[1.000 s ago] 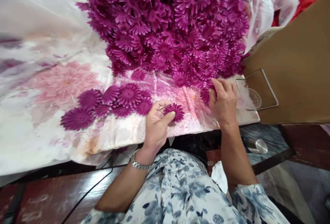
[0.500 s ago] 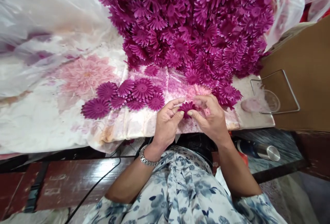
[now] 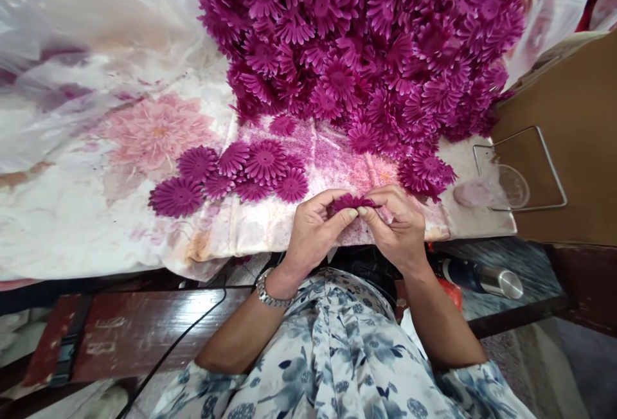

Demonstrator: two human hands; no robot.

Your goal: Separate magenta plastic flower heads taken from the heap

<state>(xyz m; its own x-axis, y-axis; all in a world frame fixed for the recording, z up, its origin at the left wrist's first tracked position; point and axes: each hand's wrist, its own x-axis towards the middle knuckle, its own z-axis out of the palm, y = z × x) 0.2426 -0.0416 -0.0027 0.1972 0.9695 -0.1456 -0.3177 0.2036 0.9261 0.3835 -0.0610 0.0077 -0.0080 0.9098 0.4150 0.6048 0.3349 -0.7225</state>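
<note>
Squarely between left hand (image 3: 313, 229) and right hand (image 3: 401, 229) sits a flower (image 3: 351, 201).

open cloth (image 3: 81, 226) at near left, flower heap (image 3: 357, 53) blocking the far side, wire loop (image 3: 551, 165) and brown cardboard (image 3: 588, 110) at right

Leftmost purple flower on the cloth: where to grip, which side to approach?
Leftmost flower: probably pinch the outer petals at its left edge, coming in low from the left. It lies fairly flat on the cloth, that edge free, while neighbouring flowers crowd its far and right sides.
</note>
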